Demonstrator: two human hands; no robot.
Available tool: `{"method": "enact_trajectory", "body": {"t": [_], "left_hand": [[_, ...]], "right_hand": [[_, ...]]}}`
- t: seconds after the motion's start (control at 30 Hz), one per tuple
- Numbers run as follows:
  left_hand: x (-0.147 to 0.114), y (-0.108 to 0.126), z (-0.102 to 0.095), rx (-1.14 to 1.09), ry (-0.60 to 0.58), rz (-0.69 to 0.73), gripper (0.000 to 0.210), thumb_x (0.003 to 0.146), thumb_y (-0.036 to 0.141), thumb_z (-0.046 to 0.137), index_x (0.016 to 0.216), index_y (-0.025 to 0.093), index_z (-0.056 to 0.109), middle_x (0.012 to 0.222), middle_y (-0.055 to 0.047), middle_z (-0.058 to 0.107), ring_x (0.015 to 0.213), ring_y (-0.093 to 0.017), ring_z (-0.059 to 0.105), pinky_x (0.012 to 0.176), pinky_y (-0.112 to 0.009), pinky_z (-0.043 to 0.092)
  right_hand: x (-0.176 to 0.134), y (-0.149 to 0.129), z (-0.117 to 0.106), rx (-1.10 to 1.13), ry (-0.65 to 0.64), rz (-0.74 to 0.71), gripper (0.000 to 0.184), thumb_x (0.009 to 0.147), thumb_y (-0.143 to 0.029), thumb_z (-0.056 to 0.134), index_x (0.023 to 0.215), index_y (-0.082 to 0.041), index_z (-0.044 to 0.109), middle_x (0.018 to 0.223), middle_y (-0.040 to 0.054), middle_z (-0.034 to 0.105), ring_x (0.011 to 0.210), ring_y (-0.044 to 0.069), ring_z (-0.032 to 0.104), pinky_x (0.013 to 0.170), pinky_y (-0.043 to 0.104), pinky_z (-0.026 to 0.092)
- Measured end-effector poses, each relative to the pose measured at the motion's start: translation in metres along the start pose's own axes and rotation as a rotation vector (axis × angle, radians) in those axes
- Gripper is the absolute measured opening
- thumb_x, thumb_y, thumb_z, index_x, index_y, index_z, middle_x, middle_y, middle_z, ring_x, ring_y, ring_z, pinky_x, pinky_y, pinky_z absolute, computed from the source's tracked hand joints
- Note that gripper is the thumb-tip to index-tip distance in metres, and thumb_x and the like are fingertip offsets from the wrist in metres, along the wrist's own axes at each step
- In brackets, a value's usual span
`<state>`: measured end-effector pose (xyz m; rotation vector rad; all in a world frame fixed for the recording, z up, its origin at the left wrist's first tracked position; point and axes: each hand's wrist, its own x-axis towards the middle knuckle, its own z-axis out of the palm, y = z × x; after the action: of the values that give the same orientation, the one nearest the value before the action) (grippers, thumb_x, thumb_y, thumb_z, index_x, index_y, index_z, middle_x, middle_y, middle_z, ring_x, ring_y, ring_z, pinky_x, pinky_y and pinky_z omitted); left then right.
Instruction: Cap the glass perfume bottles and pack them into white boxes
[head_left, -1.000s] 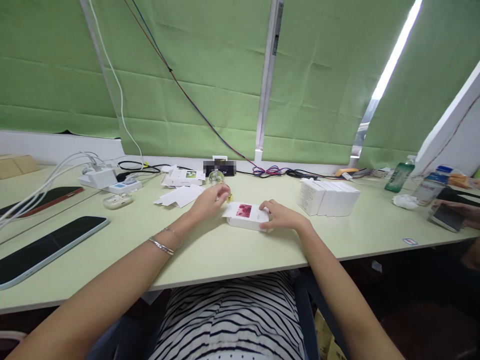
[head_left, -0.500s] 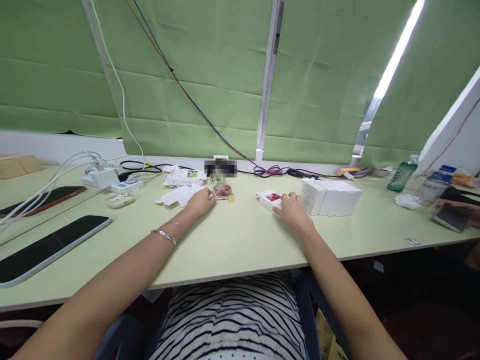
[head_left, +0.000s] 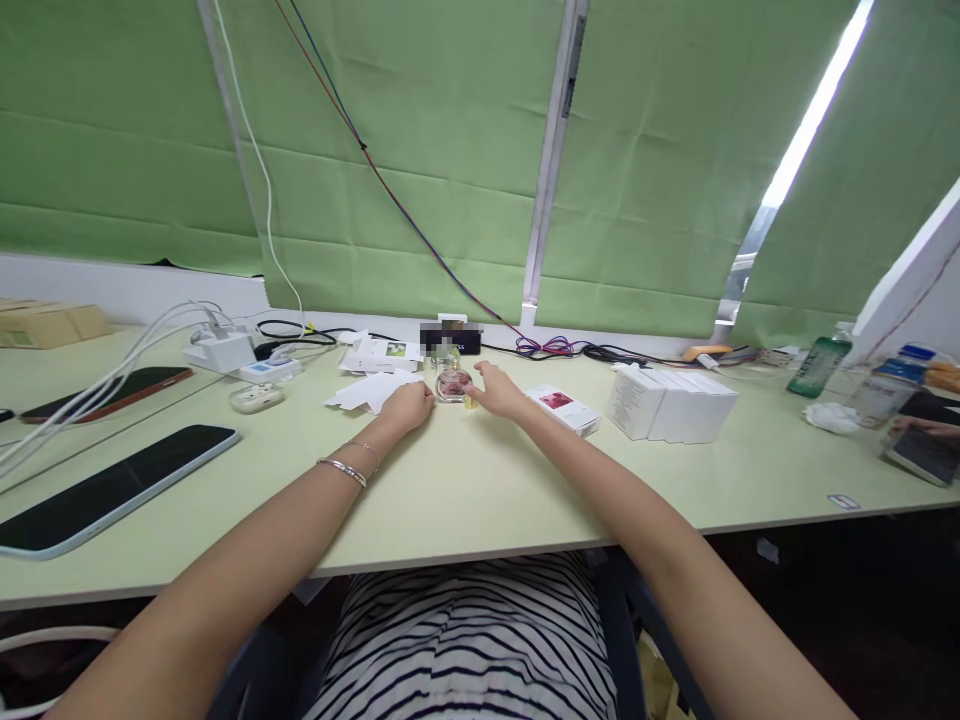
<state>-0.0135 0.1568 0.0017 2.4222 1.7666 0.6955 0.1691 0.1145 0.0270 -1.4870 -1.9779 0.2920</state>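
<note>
Could knock the bottle (head_left: pixel 451 386) aside by brushing it with the right hand (head_left: pixel 498 391), half-open and seemingly empty; cannot tell of anything inside the curled left hand (head_left: pixel 408 406).

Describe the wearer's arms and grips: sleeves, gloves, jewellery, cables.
Left arm and right arm: no sleeves in view. Left wrist: silver-coloured bangle plus thinner bracelet; right wrist shows nothing worn. Left grip, right grip: ungloved. No cables attached.

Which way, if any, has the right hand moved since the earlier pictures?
Yes: the right hand moved left, away from the row of white boxes.
</note>
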Motion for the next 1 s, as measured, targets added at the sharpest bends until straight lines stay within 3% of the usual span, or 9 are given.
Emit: {"method": "enact_trajectory", "body": {"t": [0.1,0.27,0.4,0.63,1.0], "left_hand": [[-0.001,-0.001,-0.003,-0.060,0.067,-0.012,0.023,0.079,0.025,0.042,0.087,0.016,0.061,0.090,-0.014,0.067,0.087,-0.028,0.061,0.074,-0.036,0.045],[-0.006,0.009,-0.013,-0.238,0.187,0.065,0.028,0.084,0.027,0.037,0.103,0.016,0.055,0.099,-0.010,0.065,0.090,-0.023,0.059,0.080,-0.033,0.044],[-0.013,0.023,-0.021,-0.386,0.232,0.160,0.029,0.085,0.031,0.040,0.106,0.016,0.054,0.095,-0.007,0.064,0.086,-0.019,0.059,0.079,-0.030,0.045],[-0.029,0.043,-0.019,-0.570,0.139,0.337,0.033,0.083,0.039,0.045,0.106,0.018,0.056,0.089,-0.003,0.063,0.083,-0.016,0.058,0.072,-0.026,0.048],[-0.024,0.037,-0.010,-0.684,0.076,0.325,0.039,0.080,0.047,0.052,0.102,0.016,0.059,0.098,-0.007,0.063,0.088,-0.019,0.058,0.073,-0.029,0.047]], "right_hand": [[0.027,0.004,0.028,0.061,-0.003,0.043,0.049,0.079,-0.033,0.056,0.120,-0.015,0.038,0.120,0.0132,0.053,0.112,0.024,0.049,0.093,0.035,0.036],[0.029,0.014,0.046,0.136,-0.013,0.052,0.027,0.081,-0.028,0.050,0.106,-0.017,0.047,0.107,0.0070,0.061,0.094,0.017,0.057,0.083,0.030,0.042],[0.002,0.018,0.041,0.170,-0.020,-0.016,0.024,0.082,-0.028,0.049,0.104,-0.019,0.048,0.105,0.0035,0.061,0.091,0.015,0.057,0.083,0.029,0.042],[-0.046,0.019,0.025,0.222,-0.010,-0.106,0.027,0.083,-0.030,0.044,0.107,-0.019,0.045,0.103,0.0035,0.060,0.088,0.015,0.055,0.080,0.029,0.041],[-0.044,0.022,0.019,0.305,-0.102,-0.163,0.024,0.081,-0.031,0.048,0.102,-0.018,0.048,0.096,0.0028,0.060,0.082,0.015,0.055,0.075,0.030,0.041]]}}
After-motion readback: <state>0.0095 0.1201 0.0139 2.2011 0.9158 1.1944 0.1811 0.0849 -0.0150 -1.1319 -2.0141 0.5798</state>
